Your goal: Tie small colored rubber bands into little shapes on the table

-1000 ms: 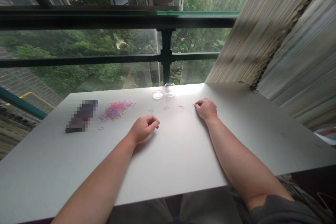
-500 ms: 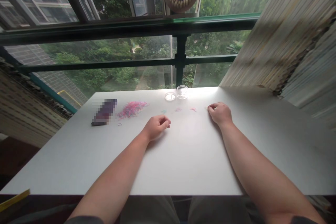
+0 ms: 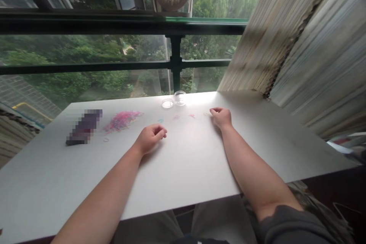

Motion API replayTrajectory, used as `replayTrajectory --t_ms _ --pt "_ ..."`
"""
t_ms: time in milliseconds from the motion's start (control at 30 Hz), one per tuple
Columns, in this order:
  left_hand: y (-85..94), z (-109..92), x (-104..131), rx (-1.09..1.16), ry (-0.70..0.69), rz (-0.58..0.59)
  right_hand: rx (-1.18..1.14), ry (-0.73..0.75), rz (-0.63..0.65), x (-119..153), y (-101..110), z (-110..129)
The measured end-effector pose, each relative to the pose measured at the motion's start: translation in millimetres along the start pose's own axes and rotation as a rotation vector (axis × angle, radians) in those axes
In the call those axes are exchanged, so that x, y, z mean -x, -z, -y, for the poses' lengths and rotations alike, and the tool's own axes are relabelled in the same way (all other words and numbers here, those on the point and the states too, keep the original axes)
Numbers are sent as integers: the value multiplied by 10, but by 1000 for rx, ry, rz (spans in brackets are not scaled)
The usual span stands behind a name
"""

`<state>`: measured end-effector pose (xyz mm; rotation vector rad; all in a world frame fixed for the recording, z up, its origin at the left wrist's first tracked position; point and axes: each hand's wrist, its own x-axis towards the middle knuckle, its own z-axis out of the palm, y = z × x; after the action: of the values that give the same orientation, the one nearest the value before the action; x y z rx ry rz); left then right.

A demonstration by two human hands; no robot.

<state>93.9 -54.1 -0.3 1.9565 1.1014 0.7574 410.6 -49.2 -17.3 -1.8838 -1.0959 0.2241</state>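
A large heap of pink and mixed-colour small bands (image 3: 122, 121) lies on the white table (image 3: 183, 175), with one loose band (image 3: 106, 140) in front of it. My left hand (image 3: 151, 137) is closed above the table, right of the heap; whatever its fingers hold is too small to make out. Small teal bands (image 3: 160, 121), pink bands (image 3: 176, 117) and red-pink bands (image 3: 191, 115) lie in a row. At the row's right end my right hand (image 3: 221, 117) is closed, its fingertips beside pale bands (image 3: 206, 114); what it pinches cannot be made out.
A clear round container (image 3: 180, 98) and a clear lid (image 3: 167, 103) stand near the table's back edge. A blurred dark object (image 3: 85, 127) lies at the left. Behind are a green railing (image 3: 114, 26) and a curtain (image 3: 248, 42) at the right.
The camera view has turned to the right, so the table's things appear further left. My right hand has drawn slightly away from the pale bands, which show more. My left hand remains closed.
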Motion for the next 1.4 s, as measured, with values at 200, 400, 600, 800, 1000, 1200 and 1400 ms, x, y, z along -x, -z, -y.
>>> replayTrajectory --t_ms 200,400,600,800,1000,1200,1400 --pt "7 -12 -1 -6 -3 9 -139 -41 -59 -68 12 -41" --pt "140 33 16 -116 4 -90 -204 -15 -147 16 49 53" --pt "763 350 338 -264 189 -459 -186 420 303 526 -44 429" --pt "1257 770 759 -457 444 -703 -65 647 840 893 -143 655" --pt "1191 820 767 -559 446 -604 -26 619 920 900 -151 658" --pt "1144 742 759 -611 413 -583 -48 605 922 902 -150 649" --pt "1150 764 768 -702 416 -573 -45 614 927 910 -159 649"
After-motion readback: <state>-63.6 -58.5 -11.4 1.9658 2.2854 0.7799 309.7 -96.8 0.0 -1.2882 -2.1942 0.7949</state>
